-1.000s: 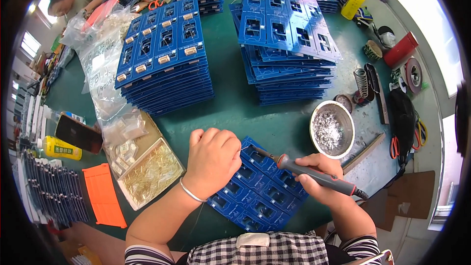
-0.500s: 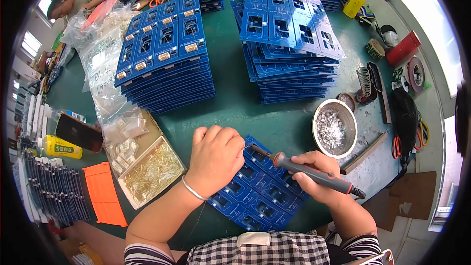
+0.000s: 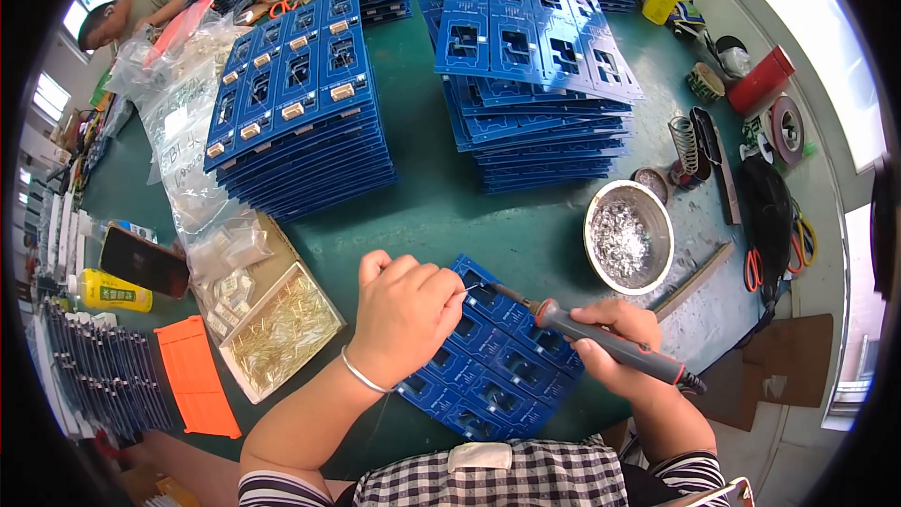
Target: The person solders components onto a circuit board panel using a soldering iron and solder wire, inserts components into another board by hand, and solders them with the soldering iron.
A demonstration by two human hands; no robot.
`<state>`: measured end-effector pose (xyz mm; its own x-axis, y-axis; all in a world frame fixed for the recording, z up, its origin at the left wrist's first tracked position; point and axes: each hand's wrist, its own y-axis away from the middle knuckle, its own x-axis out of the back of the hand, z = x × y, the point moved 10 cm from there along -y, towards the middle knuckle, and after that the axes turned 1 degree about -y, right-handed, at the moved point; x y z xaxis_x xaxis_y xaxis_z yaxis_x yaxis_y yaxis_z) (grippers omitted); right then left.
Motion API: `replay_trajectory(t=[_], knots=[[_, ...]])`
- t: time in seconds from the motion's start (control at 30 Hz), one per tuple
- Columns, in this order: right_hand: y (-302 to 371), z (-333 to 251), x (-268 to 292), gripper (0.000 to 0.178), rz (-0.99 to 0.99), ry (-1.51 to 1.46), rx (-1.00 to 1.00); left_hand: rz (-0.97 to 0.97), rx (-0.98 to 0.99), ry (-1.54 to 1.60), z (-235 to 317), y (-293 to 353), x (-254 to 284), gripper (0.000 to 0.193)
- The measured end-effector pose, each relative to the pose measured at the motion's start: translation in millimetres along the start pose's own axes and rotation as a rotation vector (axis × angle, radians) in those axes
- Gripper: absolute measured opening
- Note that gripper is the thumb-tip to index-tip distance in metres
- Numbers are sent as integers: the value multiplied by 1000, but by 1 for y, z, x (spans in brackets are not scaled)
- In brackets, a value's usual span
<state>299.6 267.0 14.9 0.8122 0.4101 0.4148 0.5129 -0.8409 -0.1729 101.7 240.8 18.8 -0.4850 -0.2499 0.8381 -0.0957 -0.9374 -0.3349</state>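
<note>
A blue circuit board panel [image 3: 497,357] with several rectangular cut-outs lies on the green table in front of me. My right hand [image 3: 615,343] grips a grey and orange soldering iron [image 3: 610,343]; its tip points left, at the panel's far part. My left hand [image 3: 404,305] hovers over the panel's left edge, fingertips pinched on a thin silvery solder wire [image 3: 474,287]. The wire's end lies close to the iron's tip; whether they touch I cannot tell. By my left forearm is an open box [image 3: 282,338] of thin brass-coloured pins.
Two tall stacks of blue boards, a left one [image 3: 300,122] with white connectors and a right one [image 3: 540,84], stand beyond my hands. A bowl of metal scraps [image 3: 589,239] is at right. Left lie a phone [image 3: 143,260] and orange tray [image 3: 195,376]. A person [image 3: 155,0] works far left.
The iron's tip has shifted right over the panel, and my left fingers are farther from it, showing the solder wire between. The whole view has slid slightly.
</note>
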Motion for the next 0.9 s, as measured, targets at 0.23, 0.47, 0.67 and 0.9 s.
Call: replay_trajectory(t=[0.23, 0.47, 0.67, 0.9], knots=[[-3, 2, -5, 28, -34, -13, -9, 21, -23, -26, 2, -1, -2, 10], [-5, 9, -5, 28, -55, -82, -43, 15, -35, -36, 2, -2, -11, 11], [-7, 7, -5, 28, -70, -67, -51, -10, -48, -40, 5, 0, -13, 9], [-7, -6, -3, 27, -75, 35, 13, 66, -44, -48, 6, 4, 14, 7]])
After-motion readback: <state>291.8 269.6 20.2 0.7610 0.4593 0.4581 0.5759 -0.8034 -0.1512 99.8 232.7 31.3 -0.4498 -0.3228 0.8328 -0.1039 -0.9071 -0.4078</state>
